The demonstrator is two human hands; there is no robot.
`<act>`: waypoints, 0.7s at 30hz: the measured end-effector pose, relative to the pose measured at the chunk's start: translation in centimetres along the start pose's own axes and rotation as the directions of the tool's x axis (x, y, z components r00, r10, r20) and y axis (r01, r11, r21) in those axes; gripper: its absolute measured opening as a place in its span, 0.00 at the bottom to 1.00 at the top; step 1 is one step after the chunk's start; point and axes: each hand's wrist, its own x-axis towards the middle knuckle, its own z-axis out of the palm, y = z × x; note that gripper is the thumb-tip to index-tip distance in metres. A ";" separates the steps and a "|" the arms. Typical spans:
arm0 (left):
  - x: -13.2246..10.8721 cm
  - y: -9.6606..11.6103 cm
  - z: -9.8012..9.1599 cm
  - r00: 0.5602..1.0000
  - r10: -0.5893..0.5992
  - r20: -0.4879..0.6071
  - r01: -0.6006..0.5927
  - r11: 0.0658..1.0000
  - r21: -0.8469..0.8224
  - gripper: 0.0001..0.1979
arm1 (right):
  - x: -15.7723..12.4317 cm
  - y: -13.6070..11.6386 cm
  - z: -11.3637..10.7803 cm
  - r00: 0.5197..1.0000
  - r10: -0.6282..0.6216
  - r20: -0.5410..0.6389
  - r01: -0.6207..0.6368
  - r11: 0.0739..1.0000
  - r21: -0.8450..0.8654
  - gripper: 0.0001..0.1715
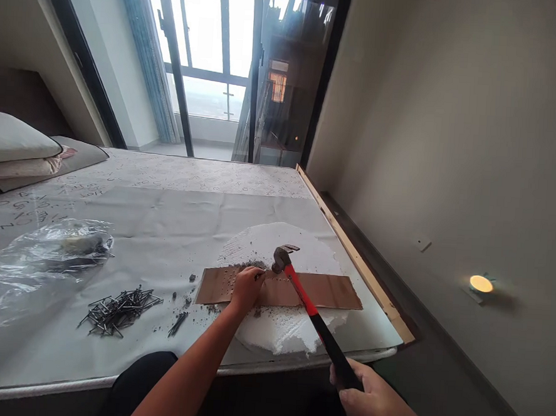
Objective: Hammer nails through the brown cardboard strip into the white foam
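Observation:
A brown wooden strip (329, 291) dotted with rows of nail heads lies across a white foam block (280, 327) on the covered bed. My left hand (246, 287) rests on the strip with fingers pinched, apparently around a small nail. My right hand (373, 403) grips the black end of a red-and-black claw hammer (309, 308). The hammer's steel head (283, 257) hovers just right of my left fingertips, over the strip.
A pile of dark nails (120, 310) lies on the plastic sheet (164, 226) to the left, with a few loose ones (178, 323) nearer. A crumpled clear bag (49, 257) sits farther left. Pillows (13, 148) at far left; wooden bed edge (351, 250) and wall on the right.

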 end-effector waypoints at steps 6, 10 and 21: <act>-0.2 0.1 -0.1 1.000 0.003 -0.006 -0.003 1.000 0.013 0.07 | 0.6 -1.4 0.8 0.999 0.041 -0.017 -0.042 0.999 -0.016 0.13; -0.4 0.3 -0.2 1.000 -0.018 -0.001 0.018 1.000 -0.008 0.07 | 0.9 -0.9 0.5 1.000 -0.001 -0.016 0.000 1.000 -0.026 0.14; -0.5 0.2 0.1 0.999 -0.043 0.029 0.041 0.997 0.062 0.08 | 1.8 -1.9 1.2 0.999 0.034 0.008 -0.034 0.999 -0.029 0.09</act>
